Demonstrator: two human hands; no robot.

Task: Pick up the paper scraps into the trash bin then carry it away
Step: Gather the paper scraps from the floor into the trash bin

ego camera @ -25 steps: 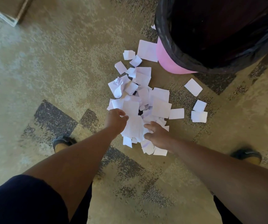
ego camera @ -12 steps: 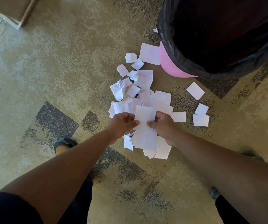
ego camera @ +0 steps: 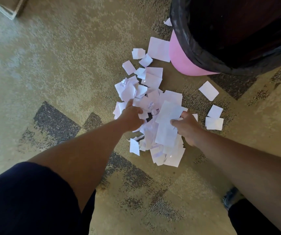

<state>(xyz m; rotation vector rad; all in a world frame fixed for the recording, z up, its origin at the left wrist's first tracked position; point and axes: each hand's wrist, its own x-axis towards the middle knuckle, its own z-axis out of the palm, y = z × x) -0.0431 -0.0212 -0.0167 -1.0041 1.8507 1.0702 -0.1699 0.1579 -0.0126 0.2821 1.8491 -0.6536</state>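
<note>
**Paper scraps on carpet beside lined bin: both hands in the pile**

Item 1. Paper scraps [ego camera: 150,99]: a heap of white pieces, flat and crumpled, lying on the carpet [ego camera: 60,56] near the middle of the view. From the heap's centre, a trail of smaller pieces runs toward 12 o'clock, ending in one larger flat sheet [ego camera: 158,49] that touches the bin's pink side. Three loose squares lie apart at 3 o'clock of the heap: one [ego camera: 208,90] nearer the bin, two [ego camera: 214,118] close together below it. One small scrap [ego camera: 167,22] sits against the bin's far left edge.

Item 2. Trash bin [ego camera: 182,56]: pink body, black liner [ego camera: 197,53] folded over the rim, standing at 1 to 2 o'clock of the heap. Its inside is dark; contents cannot be made out.

Item 3. Left hand [ego camera: 133,117]: at the heap's 9 o'clock side, fingers curled into the scraps and clutching some of them; the frame is slightly blurred here, so how many it holds cannot be told.

Item 4. Right hand [ego camera: 187,126]: at the heap's 4 o'clock side, thumb and fingers closed around a bunch of scraps, with a long slip [ego camera: 167,122] on top running from 1 o'clock to 7 o'clock across the bunch.

Item 5. Surroundings: dark sleeve [ego camera: 26,197] on the left arm at lower left; a shoe [ego camera: 229,197] at lower right, partly hidden by the right arm; a pale box-like corner [ego camera: 5,5] at upper left. The carpet is tan with dark speckled patches.
</note>
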